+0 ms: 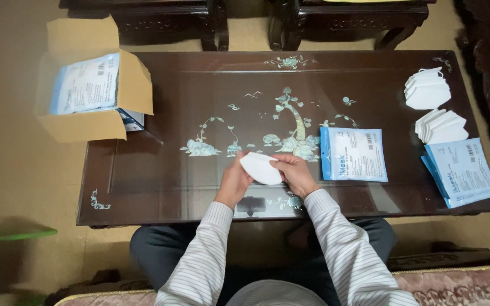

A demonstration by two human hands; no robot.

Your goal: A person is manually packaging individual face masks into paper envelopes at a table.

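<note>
On the dark inlaid table (160, 170), near its front edge, the left hand (235, 180) and right hand (294, 173) grip a folded white mask (260, 168); fingers hide both its ends, straps unseen.

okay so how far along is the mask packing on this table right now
Done, it seems: a cardboard box at the table's left end holds flat blue-and-white pouches. In hand: both the left hand and right hand hold one folded white mask. Left: two stacks of loose masks at the right end, a single pouch beside the hands and a small pile of pouches by the right edge.
</note>
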